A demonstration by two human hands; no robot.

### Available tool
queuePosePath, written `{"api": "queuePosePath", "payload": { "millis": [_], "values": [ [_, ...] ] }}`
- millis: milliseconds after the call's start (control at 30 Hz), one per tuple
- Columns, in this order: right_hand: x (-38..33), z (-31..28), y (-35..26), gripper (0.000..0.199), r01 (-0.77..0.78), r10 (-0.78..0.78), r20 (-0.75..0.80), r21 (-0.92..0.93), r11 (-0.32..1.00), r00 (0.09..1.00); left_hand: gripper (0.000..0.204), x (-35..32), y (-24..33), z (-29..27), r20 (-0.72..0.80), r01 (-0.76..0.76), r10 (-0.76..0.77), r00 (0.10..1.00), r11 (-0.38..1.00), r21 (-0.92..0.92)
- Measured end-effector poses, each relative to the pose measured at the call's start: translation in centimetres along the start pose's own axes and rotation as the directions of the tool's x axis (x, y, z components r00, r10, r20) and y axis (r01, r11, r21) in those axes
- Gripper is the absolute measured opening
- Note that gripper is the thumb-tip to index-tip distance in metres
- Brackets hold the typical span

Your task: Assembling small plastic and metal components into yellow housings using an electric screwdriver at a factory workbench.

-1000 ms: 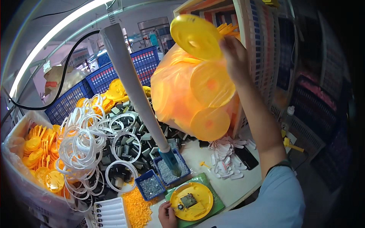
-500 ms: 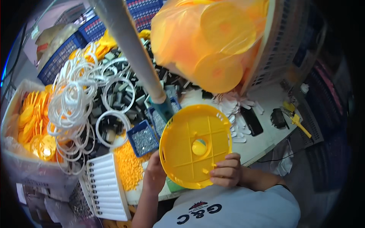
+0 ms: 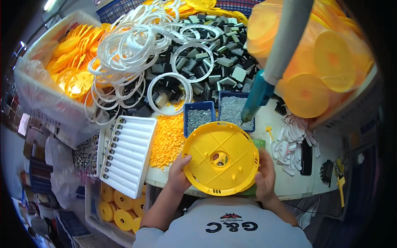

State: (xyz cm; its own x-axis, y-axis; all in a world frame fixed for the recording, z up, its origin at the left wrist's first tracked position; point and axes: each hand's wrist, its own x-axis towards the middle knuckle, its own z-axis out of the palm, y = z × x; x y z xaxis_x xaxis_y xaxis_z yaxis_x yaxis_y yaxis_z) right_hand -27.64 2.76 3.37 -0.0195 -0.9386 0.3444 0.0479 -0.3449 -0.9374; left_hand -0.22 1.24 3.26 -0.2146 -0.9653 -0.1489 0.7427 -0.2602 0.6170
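I hold a round yellow plastic cover point(image 3: 221, 178) in front of my chest, its ribbed face up. It has a round hole at its centre, small pegs and slots near the rim. My left hand point(image 3: 178, 174) grips the left rim, with the thumb on the edge and the other fingers hidden beneath. On the opposite side my right hand point(image 3: 266, 175) closes on the right rim, its fingers partly behind the cover. Just beyond the cover stand two blue bins, a smaller one point(image 3: 185, 120) and a larger one point(image 3: 255, 124), both with small metal pieces. A teal-tipped tool point(image 3: 258, 93) hangs over the larger bin.
Small orange parts point(image 3: 167, 138) lie beside a white ribbed tray point(image 3: 128, 159). White rings point(image 3: 169, 76) rest on black and grey blocks point(image 3: 225, 62). Bagged orange discs point(image 3: 306, 95) stand at the right, near white pieces point(image 3: 287, 151) and a black phone point(image 3: 306, 159).
The view has swung, so the bench sits differently in it. The yellow cover has turned in my hands and lies flatter. My right hand has shifted along the rim to its right side.
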Motion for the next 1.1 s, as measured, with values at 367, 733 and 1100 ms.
{"api": "queuePosePath", "payload": {
  "millis": [367,733,1100],
  "values": [
    [0.2,-1.8,-0.2,0.037,-0.41,0.389,0.147,0.165,0.897,0.91,0.041,8.1,10.8,-5.1,0.404,-0.236,0.452,0.795,-0.382,0.893],
    [-1.8,-2.0,-0.9,0.031,-0.46,0.444,0.158,0.089,0.883,0.882,0.016,14.3,15.4,-10.3,0.421,-0.029,0.163,0.892,-0.91,0.413],
    [-0.5,-1.0,-1.0,0.028,-0.478,0.456,0.29,0.009,0.878,0.842,0.016,9.1,20.7,-3.2,0.733,-0.107,0.224,0.642,-0.921,0.375]
  ]
}}
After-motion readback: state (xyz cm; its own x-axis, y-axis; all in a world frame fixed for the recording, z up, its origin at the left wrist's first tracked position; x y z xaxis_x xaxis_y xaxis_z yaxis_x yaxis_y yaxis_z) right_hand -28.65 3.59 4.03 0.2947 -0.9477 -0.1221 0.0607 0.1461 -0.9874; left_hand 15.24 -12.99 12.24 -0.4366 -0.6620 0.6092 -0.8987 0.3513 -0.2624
